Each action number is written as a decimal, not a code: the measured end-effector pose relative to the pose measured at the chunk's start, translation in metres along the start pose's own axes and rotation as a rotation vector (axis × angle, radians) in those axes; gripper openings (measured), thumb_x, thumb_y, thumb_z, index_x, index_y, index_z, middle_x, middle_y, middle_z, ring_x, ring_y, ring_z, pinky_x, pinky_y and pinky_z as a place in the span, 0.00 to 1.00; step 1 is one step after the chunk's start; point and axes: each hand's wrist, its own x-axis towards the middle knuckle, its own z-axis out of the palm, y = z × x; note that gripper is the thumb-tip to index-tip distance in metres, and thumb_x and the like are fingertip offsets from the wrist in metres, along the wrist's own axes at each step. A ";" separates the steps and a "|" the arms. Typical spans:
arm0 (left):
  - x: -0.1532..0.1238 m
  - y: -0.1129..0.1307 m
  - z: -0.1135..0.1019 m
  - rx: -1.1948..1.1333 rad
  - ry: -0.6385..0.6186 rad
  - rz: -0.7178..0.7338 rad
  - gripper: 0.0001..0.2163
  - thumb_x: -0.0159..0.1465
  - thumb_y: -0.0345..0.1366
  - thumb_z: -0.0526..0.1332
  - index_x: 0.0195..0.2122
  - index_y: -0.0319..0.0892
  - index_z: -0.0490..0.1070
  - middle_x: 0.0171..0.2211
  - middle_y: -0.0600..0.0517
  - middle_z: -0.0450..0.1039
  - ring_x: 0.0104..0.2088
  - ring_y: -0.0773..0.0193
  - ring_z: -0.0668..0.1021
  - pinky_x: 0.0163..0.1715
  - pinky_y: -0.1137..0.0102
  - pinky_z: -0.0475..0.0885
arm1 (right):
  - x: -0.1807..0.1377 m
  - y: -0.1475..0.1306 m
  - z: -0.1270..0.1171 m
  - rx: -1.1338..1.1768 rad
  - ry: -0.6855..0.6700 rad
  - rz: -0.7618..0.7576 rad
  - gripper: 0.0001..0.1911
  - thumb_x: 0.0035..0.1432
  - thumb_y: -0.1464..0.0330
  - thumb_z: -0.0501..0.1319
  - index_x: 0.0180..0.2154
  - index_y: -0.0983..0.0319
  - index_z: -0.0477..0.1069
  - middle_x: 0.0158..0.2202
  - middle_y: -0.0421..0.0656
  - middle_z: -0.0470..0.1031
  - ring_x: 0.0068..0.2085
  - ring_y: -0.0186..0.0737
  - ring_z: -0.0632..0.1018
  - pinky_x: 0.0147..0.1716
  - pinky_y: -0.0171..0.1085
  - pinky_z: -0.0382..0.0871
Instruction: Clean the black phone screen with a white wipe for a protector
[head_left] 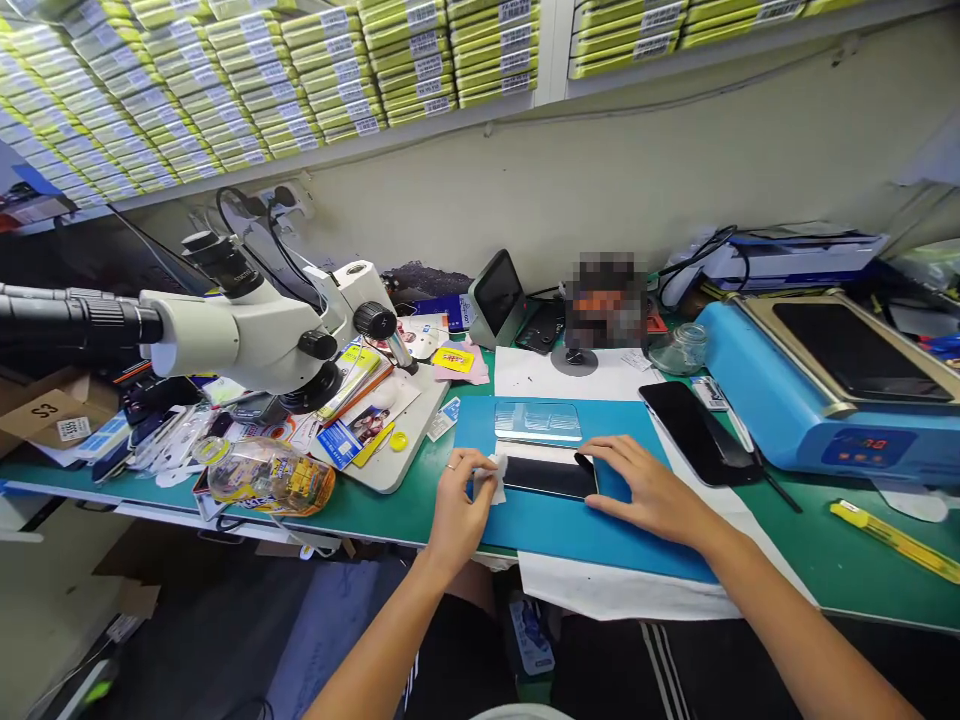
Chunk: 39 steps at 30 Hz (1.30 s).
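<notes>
A phone [551, 474] lies screen up and sideways on a blue mat [570, 535]. My left hand [463, 500] pinches a white wipe [496, 480] at the phone's left end. Around the phone's right end my right hand [637, 485] is spread, its thumb and fingertips at the edges of the phone. Just behind the phone sits a clear glass panel [538, 421] with light reflections on it. Part of the phone's left end is hidden by the wipe and fingers.
At left a white microscope [240, 340] overhangs the bench, near a plastic bottle [270, 475]. On the right are a dark phone [697, 432], a glass jar [681, 348], a blue heating machine [795, 400] and a yellow utility knife [892, 538]. Stacked yellow packs [405, 60] fill the shelf above.
</notes>
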 end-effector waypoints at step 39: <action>0.029 0.018 -0.004 -0.118 -0.335 -0.124 0.07 0.63 0.35 0.61 0.38 0.42 0.79 0.36 0.51 0.77 0.36 0.61 0.76 0.37 0.69 0.71 | 0.020 -0.101 0.030 0.335 0.213 0.192 0.18 0.71 0.52 0.50 0.36 0.55 0.69 0.22 0.37 0.71 0.25 0.40 0.74 0.26 0.39 0.68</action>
